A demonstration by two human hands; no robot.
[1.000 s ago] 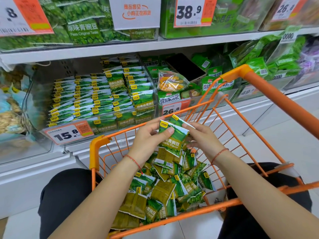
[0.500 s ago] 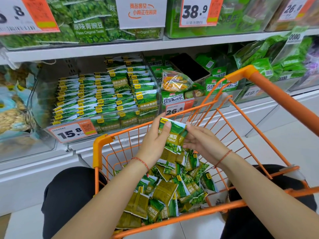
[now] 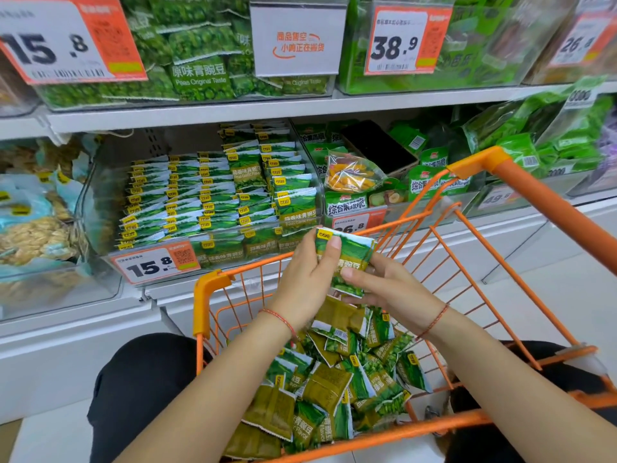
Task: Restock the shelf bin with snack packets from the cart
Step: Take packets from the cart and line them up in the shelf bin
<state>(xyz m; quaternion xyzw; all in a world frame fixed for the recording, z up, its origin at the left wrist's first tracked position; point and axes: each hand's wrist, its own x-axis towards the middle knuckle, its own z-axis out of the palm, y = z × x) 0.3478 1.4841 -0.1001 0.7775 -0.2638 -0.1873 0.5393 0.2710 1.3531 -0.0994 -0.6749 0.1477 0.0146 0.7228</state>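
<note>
Both hands hold a small stack of green pea snack packets (image 3: 350, 259) upright above the orange cart (image 3: 521, 185). My left hand (image 3: 309, 279) grips the stack from the left, thumb across its front. My right hand (image 3: 387, 285) pinches it from the right and below. Under them, several more green and olive packets (image 3: 337, 389) lie loose in the cart's basket. The clear shelf bin (image 3: 100, 202) with the 15.8 price tag stands just beyond the cart's front edge, filled with rows of the same packets (image 3: 207, 202).
A neighbouring bin (image 3: 400, 198) to the right holds mixed snack bags and a dark phone-like slab (image 3: 377, 145). An upper shelf (image 3: 233, 110) overhangs the bins. Pale snack bags (image 3: 30, 235) fill the left bin. My knees flank the cart.
Both hands lifted the packet stack up and toward the shelf bin, and the stack now stands more upright. The view moved closer to the shelf.
</note>
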